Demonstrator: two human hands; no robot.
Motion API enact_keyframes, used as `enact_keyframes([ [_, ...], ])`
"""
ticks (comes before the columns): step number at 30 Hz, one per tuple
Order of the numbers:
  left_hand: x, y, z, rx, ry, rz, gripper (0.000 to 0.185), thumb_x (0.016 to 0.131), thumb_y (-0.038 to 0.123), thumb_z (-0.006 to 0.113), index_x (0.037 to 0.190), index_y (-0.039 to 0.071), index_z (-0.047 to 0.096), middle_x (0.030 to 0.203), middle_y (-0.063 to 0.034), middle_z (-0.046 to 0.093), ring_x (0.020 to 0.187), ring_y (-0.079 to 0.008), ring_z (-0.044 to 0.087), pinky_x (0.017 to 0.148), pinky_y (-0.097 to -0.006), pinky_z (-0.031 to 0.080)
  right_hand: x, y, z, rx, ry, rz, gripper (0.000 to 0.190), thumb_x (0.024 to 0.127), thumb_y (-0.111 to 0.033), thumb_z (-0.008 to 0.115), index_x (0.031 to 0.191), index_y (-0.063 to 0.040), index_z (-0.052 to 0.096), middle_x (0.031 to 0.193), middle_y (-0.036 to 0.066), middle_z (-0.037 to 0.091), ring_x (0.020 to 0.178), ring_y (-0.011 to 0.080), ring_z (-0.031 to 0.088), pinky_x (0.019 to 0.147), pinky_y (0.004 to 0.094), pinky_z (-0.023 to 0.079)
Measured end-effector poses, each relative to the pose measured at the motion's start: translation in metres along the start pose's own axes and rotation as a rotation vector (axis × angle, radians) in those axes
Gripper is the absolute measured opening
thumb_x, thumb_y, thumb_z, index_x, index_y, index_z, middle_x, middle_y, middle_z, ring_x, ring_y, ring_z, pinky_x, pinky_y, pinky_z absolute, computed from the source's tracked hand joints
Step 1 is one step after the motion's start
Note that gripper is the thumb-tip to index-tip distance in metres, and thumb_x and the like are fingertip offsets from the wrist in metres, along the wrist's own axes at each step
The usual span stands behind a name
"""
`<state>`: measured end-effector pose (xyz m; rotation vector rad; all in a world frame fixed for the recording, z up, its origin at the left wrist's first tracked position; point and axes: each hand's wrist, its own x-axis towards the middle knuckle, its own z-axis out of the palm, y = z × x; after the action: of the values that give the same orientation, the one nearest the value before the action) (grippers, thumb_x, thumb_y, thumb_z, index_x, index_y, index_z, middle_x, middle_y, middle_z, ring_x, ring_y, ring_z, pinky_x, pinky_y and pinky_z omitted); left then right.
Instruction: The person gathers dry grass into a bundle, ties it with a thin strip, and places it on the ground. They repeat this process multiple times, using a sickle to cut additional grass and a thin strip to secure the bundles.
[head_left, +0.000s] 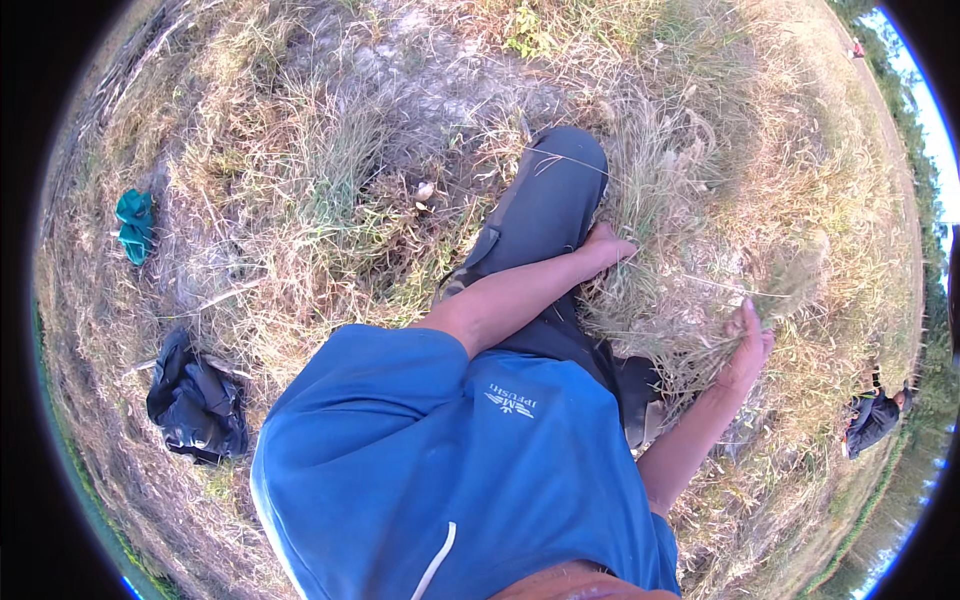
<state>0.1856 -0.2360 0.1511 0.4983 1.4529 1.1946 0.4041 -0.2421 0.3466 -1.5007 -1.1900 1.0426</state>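
Note:
Past my bent knee in dark trousers (559, 180), my left hand (604, 250) reaches low to a clump of dry grass (637, 202). Its lower fingers are hidden among the stems, so their grip cannot be made out. Farther right, my right hand (748, 343) is raised over the ground and closed around a loose bunch of grass (791, 281), whose feathery tops are blurred. Tangled grey-green stems (686, 356) lie between the two hands, beside my dark shoe.
A crumpled dark garment or bag (196, 405) and a green cloth (135, 226) lie on the dry grass at left. Bare soil (442, 75) shows ahead. A person in dark clothing (874, 420) is low to the ground at far right. Trees line the right rim.

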Motion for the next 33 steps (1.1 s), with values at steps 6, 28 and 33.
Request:
enact_keyframes([
  [6, 0.002, -0.009, -0.006, -0.004, -0.074, 0.016, 0.041, 0.071, 0.019, 0.078, 0.096, -0.01, 0.066, 0.091, -0.0197, 0.07, 0.081, -0.0261, 0.069, 0.074, -0.0373, 0.054, 0.012, -0.056, -0.107, 0.338, 0.386, -0.339, 0.024, 0.093, -0.028, 0.07, 0.098, -0.005, 0.068, 0.075, 0.002, 0.058, 0.071, 0.0122, 0.055, 0.064, 0.0277, 0.046],
  [28, -0.009, 0.125, -0.061, -0.384, -0.147, 0.259, 0.024, 0.077, 0.01, 0.078, 0.097, 0.0, 0.069, 0.09, -0.0084, 0.071, 0.08, -0.0195, 0.068, 0.075, -0.0331, 0.057, -0.029, 0.007, -0.185, 0.707, 0.943, -0.36, 0.016, 0.085, -0.013, 0.078, 0.087, -0.002, 0.067, 0.076, 0.008, 0.065, 0.058, 0.0149, 0.059, 0.045, 0.0288, 0.049],
  [33, 0.004, 0.183, -0.08, -0.471, -0.192, 0.301, 0.023, 0.079, 0.008, 0.077, 0.098, 0.0, 0.068, 0.091, -0.01, 0.071, 0.081, -0.0225, 0.07, 0.076, -0.0375, 0.06, -0.013, 0.063, -0.165, 0.711, 0.835, -0.221, 0.014, 0.084, -0.015, 0.079, 0.082, -0.005, 0.069, 0.07, 0.003, 0.065, 0.055, 0.011, 0.056, 0.043, 0.026, 0.042],
])
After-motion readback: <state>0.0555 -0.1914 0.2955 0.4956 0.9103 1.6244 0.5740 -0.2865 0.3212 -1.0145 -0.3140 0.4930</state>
